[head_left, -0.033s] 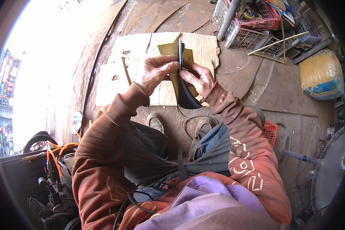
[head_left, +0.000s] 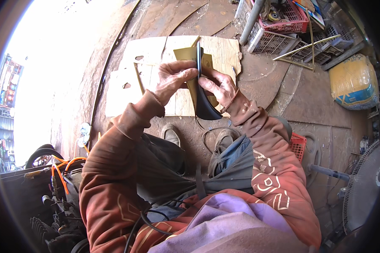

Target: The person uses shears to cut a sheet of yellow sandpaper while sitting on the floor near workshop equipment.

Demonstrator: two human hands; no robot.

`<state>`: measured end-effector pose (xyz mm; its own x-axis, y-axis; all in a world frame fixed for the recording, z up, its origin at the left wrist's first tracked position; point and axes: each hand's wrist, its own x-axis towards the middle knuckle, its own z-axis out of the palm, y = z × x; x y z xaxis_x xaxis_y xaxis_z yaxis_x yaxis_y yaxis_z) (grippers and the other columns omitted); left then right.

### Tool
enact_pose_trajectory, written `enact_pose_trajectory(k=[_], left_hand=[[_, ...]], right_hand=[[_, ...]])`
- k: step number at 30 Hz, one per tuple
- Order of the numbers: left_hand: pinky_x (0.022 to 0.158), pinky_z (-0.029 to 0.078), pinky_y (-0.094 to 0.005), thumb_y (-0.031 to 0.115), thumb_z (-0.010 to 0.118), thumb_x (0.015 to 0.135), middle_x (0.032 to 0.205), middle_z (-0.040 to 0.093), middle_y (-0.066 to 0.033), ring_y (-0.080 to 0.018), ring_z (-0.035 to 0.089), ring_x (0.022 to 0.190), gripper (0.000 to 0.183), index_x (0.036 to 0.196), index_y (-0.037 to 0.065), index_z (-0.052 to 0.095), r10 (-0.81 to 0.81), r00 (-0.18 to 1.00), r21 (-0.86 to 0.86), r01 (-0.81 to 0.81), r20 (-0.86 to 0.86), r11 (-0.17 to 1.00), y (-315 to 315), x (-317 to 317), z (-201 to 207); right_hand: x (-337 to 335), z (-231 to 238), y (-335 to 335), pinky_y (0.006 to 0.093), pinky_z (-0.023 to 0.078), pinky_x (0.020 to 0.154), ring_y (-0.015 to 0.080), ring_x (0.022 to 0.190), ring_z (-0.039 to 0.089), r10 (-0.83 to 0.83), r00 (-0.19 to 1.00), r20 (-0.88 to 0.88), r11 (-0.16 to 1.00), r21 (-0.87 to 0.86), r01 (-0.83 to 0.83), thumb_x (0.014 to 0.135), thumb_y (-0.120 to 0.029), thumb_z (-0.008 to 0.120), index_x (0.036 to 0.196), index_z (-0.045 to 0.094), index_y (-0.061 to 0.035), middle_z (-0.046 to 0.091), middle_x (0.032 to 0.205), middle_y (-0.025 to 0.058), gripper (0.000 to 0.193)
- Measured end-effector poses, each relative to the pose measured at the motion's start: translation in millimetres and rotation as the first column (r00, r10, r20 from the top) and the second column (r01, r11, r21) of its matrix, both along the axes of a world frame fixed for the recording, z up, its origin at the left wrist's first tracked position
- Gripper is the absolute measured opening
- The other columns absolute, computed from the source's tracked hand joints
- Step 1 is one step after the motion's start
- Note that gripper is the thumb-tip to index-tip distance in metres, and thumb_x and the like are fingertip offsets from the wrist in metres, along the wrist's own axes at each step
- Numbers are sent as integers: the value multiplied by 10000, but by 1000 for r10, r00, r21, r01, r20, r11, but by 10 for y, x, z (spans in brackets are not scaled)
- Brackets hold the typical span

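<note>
Head view: a thin, glossy black curved piece, plastic by its look (head_left: 204,109), is held up edge-on above a pale, flat cardboard-like sheet (head_left: 121,102) on the brown floor (head_left: 261,67), its broad lower end swung toward the person. A stiff, gold-coloured sheet (head_left: 184,54) shows on both sides of it. The left hand (head_left: 176,76) has its grip pinched, thumb and forefinger together at the piece's left face; the right hand (head_left: 221,86) presses its thumb on the right face, fingers bent behind. Which fingertips bear on gold rather than black is hidden.

Good handling here, I judge, means light, even pressure from the two thumbs, close to the narrow upright edge, so that the curve does not spring or twist. Letting the gold sheet follow the bend, rather than creasing it, seems wise, with fingertips set back from its corners.

For moving, the far edge of the cardboard-like sheet lies beyond the hands and its near edge just before the two grey shoes (head_left: 171,135). A slim gold strip (head_left: 139,79) lies left of the left hand. Grey plastic crates (head_left: 274,41) and a yellow wrapped bag (head_left: 354,84) stand well apart to the right.
</note>
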<state>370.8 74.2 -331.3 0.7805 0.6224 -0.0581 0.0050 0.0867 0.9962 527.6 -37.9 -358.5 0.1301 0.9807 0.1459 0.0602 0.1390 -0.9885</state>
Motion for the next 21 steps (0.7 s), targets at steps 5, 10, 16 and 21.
enact_pose_trajectory(k=[5, 10, 16, 21], left_hand=[[685, 520, -224, 169, 703, 816, 917, 675, -64, -105, 633, 786, 327, 1090, 4, 633, 6, 1000, -37, -6, 4, 999, 12, 1, -31], [683, 507, -219, 164, 732, 789, 903, 675, -73, -102, 626, 773, 365, 1085, -22, 626, 18, 1000, -67, -16, 23, 998, 17, -8, -43], [755, 545, -268, 109, 686, 823, 954, 667, -94, -143, 649, 838, 317, 1107, -10, 610, -23, 999, -48, 25, 33, 999, 38, 7, -68], [720, 518, -237, 123, 693, 816, 948, 668, -93, -120, 628, 816, 333, 1097, -36, 614, -24, 998, -93, 29, 62, 995, 29, 0, -73]], right_hand=[[-21, 14, -4, 280, 428, 924, 182, 1085, 547, 13, 994, -110, 998, -60, -20, 897, -283, 572, 1300, 441, 32, 582, 1173, 151, 528], [-50, 31, -8, 280, 428, 924, 175, 1085, 542, 15, 996, -86, 1000, -23, -17, 892, -267, 585, 1291, 449, 34, 584, 1169, 146, 518], [-27, -15, 2, 282, 430, 927, 176, 1087, 545, 18, 993, -112, 999, -28, -21, 885, -264, 599, 1286, 453, 37, 584, 1171, 147, 522], [-20, -44, 10, 288, 431, 930, 184, 1089, 548, 14, 996, -92, 1000, 1, -14, 884, -266, 599, 1286, 451, 41, 583, 1173, 153, 527]])
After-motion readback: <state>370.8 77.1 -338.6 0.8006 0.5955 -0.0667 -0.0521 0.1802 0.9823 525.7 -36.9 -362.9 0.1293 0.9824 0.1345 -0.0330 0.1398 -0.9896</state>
